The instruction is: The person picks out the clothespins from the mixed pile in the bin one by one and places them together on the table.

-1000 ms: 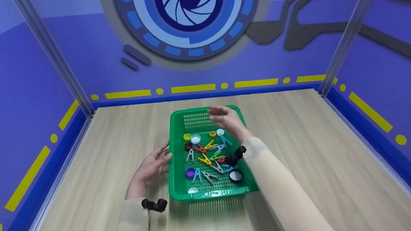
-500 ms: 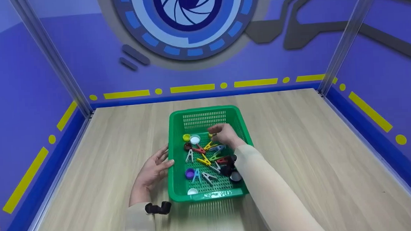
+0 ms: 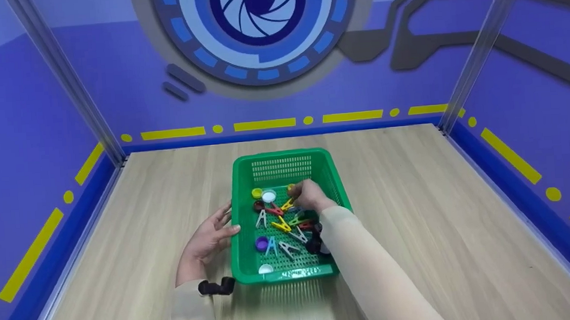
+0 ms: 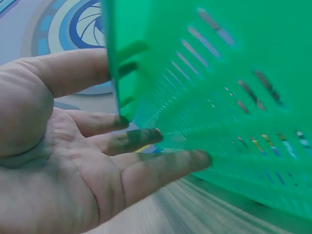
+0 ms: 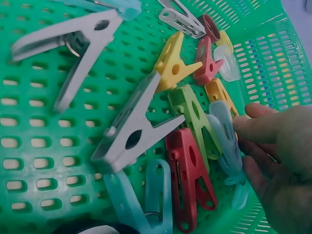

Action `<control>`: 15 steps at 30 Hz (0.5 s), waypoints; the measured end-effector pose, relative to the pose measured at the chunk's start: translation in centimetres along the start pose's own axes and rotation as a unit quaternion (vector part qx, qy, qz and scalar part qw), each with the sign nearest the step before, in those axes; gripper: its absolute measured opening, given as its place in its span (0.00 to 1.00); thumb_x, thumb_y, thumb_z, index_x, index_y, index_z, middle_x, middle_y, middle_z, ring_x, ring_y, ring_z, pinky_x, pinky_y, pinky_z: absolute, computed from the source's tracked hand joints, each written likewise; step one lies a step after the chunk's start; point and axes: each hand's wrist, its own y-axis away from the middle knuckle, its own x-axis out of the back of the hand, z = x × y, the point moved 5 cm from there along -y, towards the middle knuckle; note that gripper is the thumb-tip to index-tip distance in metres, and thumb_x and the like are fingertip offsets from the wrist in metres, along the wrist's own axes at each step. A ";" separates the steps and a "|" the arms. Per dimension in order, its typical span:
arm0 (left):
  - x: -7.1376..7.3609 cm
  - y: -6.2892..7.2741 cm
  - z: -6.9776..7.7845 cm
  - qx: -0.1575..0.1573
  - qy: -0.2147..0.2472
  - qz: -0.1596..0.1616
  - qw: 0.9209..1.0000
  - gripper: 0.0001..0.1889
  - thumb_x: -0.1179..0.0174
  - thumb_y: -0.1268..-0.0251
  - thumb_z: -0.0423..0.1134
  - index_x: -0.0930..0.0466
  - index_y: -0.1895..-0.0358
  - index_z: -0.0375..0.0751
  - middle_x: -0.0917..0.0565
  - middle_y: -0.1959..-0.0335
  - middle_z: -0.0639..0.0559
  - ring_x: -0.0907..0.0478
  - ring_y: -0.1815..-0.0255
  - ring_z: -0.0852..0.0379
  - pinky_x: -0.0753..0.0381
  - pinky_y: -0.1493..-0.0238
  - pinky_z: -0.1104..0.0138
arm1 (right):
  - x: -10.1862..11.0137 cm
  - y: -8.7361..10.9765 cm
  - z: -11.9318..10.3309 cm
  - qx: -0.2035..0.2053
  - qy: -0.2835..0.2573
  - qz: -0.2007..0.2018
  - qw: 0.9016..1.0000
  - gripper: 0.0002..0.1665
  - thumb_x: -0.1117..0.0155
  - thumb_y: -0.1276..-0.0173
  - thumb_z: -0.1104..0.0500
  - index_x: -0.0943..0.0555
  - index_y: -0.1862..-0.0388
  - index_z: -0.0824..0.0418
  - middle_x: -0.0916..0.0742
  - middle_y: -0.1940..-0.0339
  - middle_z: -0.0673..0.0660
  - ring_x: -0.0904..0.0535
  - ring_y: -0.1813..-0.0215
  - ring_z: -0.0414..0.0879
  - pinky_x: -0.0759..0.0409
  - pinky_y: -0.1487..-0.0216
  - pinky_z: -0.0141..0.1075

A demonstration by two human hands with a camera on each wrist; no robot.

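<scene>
A green plastic basket (image 3: pixel 235 192) holds several coloured clothespins and bottle caps. My left hand (image 3: pixel 206 241) rests against its left side, thumb at the rim and straight fingers (image 4: pixel 163 170) along the slotted outer wall. My right hand (image 3: pixel 309 195) reaches down inside, fingers bent, close to a yellow cap (image 3: pixel 290 187) and a yellow clothespin (image 3: pixel 288 205). In the right wrist view, its thumb is right at a pale blue clothespin (image 5: pixel 226 141) and an orange-yellow clothespin (image 5: pixel 222 92). The other fingertips are partly hidden, so I cannot tell whether they pinch anything.
Inside the basket also lie a purple cap (image 3: pixel 261 244), a yellow cap (image 3: pixel 257 193), a white cap (image 3: pixel 269 196) and a red clothespin (image 5: pixel 187 175). Blue printed panels (image 3: pixel 271 101) wall in the wooden table (image 3: pixel 405 187) at the back and both sides.
My right hand has come down from above the basket's far end to the caps and clothespins inside, its fingers bending more. The left hand stays at the basket's left side.
</scene>
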 end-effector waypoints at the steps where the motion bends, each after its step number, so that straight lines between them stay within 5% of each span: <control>1: 0.1 0.0 0.0 0.001 -0.003 0.000 1.000 0.45 0.40 0.28 0.30 0.59 0.15 0.42 0.49 0.15 0.35 0.24 0.29 0.42 0.15 0.39 0.56 | -0.1 0.0 0.0 0.002 0.008 0.001 1.000 0.22 0.35 0.33 0.73 0.13 0.42 0.61 0.11 0.44 0.60 0.15 0.41 0.53 0.14 0.41 0.46; 15: 0.2 0.0 0.0 0.004 -0.018 0.006 1.000 0.45 0.40 0.26 0.32 0.59 0.15 0.41 0.49 0.15 0.35 0.23 0.29 0.42 0.15 0.39 0.56 | -0.1 -0.3 -0.1 0.000 0.043 -0.012 0.999 0.26 0.38 0.37 0.76 0.12 0.43 0.59 0.11 0.42 0.59 0.15 0.42 0.52 0.12 0.49 0.40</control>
